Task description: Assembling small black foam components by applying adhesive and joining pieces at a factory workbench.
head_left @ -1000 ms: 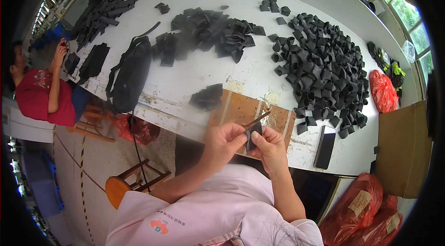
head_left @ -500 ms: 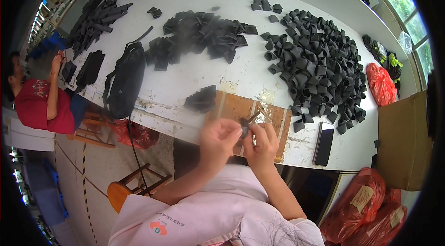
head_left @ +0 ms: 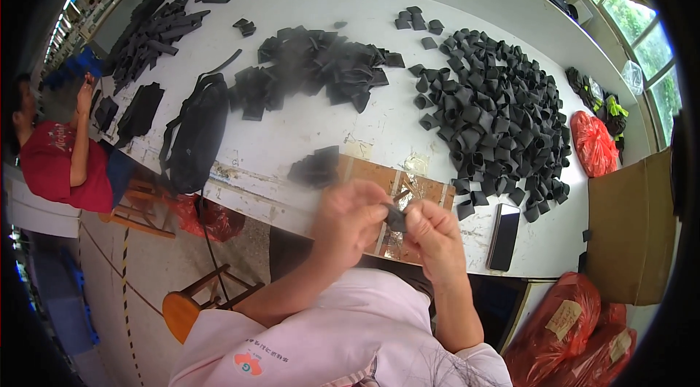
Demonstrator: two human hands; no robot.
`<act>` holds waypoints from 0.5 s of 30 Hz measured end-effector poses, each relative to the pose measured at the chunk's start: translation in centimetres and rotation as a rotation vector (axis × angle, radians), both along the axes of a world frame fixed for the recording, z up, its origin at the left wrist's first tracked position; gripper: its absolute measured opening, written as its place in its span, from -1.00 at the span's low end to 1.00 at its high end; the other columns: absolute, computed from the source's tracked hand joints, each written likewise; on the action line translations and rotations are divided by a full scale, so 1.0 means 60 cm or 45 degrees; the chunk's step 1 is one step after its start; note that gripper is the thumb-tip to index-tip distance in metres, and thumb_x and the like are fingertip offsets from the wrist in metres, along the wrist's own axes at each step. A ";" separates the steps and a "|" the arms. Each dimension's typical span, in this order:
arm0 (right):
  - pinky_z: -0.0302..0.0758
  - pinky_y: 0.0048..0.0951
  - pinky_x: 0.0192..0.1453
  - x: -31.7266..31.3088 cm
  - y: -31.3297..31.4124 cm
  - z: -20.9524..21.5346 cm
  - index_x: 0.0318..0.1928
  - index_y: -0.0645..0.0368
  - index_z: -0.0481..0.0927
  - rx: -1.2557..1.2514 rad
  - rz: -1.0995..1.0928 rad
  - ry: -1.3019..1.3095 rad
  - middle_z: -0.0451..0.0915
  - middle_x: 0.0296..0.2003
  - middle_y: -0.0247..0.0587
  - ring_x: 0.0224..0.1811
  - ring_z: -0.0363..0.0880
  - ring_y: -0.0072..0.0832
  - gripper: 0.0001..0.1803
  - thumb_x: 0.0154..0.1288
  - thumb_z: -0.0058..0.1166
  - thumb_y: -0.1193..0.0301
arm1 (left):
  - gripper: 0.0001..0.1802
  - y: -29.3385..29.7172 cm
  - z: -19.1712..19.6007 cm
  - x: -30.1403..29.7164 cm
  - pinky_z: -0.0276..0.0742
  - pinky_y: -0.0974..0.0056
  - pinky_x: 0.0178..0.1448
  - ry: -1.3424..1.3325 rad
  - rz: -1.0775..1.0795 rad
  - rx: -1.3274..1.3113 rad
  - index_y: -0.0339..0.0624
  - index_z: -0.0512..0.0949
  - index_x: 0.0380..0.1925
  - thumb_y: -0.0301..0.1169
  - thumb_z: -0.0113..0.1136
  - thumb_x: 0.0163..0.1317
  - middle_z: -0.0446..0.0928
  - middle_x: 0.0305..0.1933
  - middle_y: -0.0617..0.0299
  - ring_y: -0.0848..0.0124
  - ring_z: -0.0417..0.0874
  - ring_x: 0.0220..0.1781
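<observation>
Both hands, left hand [head_left: 348,213] and right hand [head_left: 435,232], pinch one small black piece [head_left: 395,219] above the table [head_left: 321,132] edge.

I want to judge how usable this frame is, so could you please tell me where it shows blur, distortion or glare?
Head view: the left hand and right hand are smeared by motion blur, so the small black piece between them is indistinct; the white table bows toward the rim from the fisheye lens; the windows at upper right are bright, nearly washed out; the corners are black vignette.
</observation>
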State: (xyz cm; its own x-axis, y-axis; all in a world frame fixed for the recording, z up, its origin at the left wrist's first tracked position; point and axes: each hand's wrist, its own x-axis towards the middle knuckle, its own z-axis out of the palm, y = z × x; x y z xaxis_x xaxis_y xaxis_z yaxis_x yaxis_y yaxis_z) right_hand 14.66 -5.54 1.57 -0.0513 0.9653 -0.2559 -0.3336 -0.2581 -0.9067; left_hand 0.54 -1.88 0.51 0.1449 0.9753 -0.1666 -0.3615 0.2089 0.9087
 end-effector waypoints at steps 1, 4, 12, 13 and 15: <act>0.07 -0.75 -0.59 0.002 0.012 0.017 -0.52 0.14 0.42 0.085 -0.023 -0.037 0.28 -0.64 -0.60 -0.61 0.14 -0.84 -0.72 0.27 -0.05 0.26 | -0.80 0.013 0.003 -0.010 0.08 0.54 -0.77 -0.600 -0.271 -0.262 -0.36 0.40 -0.23 -0.66 -0.08 0.10 0.52 -0.48 0.15 0.70 0.23 -0.83; 0.07 -0.74 -0.59 0.011 0.054 0.041 -0.40 0.22 0.48 0.108 0.068 0.088 0.29 -0.63 -0.52 -0.62 0.13 -0.79 -0.77 0.26 -0.02 0.30 | -0.80 0.034 0.013 -0.015 0.02 0.54 -0.79 -1.365 -0.641 -0.462 -0.33 0.39 -0.18 -0.60 -0.12 0.17 0.47 -0.55 0.20 0.66 0.17 -0.87; 0.11 -0.71 -0.53 0.019 0.050 -0.043 -0.43 0.21 0.45 0.248 0.000 -0.414 0.32 -0.59 -0.55 -0.59 0.17 -0.76 -0.72 0.30 -0.08 0.25 | -0.75 0.020 -0.010 0.000 0.27 0.55 -0.57 -0.122 -0.314 -0.148 -0.24 0.42 -0.16 -0.53 0.05 0.12 0.51 -0.30 0.20 0.60 0.37 -0.62; 0.20 -0.71 -0.50 0.018 0.046 -0.039 -0.41 0.23 0.46 0.297 -0.101 -0.418 0.36 -0.54 -0.48 -0.54 0.25 -0.74 -0.85 0.22 -0.02 0.40 | -0.71 0.026 -0.006 0.002 0.33 0.49 -0.44 0.234 -0.130 0.373 -0.28 0.40 -0.11 -0.52 0.05 0.13 0.51 -0.28 0.19 0.54 0.43 -0.47; 0.22 -0.67 -0.48 0.016 0.034 -0.028 -0.35 0.26 0.47 0.496 -0.258 -0.601 0.38 -0.48 -0.39 -0.51 0.28 -0.67 -0.87 0.17 0.02 0.44 | -0.65 0.034 0.021 0.001 0.37 0.33 -0.08 0.510 -0.040 0.863 -0.32 0.42 -0.08 -0.51 0.13 0.08 0.50 -0.23 0.14 0.39 0.47 -0.12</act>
State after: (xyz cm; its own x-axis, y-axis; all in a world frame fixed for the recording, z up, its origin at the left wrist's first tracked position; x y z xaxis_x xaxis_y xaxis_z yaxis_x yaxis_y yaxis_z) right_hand 15.60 -3.52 -0.12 0.1738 0.9708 0.1651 0.1167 0.1462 -0.9824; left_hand 0.58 0.15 1.74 0.2290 0.8793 0.4176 0.0171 -0.4326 0.9014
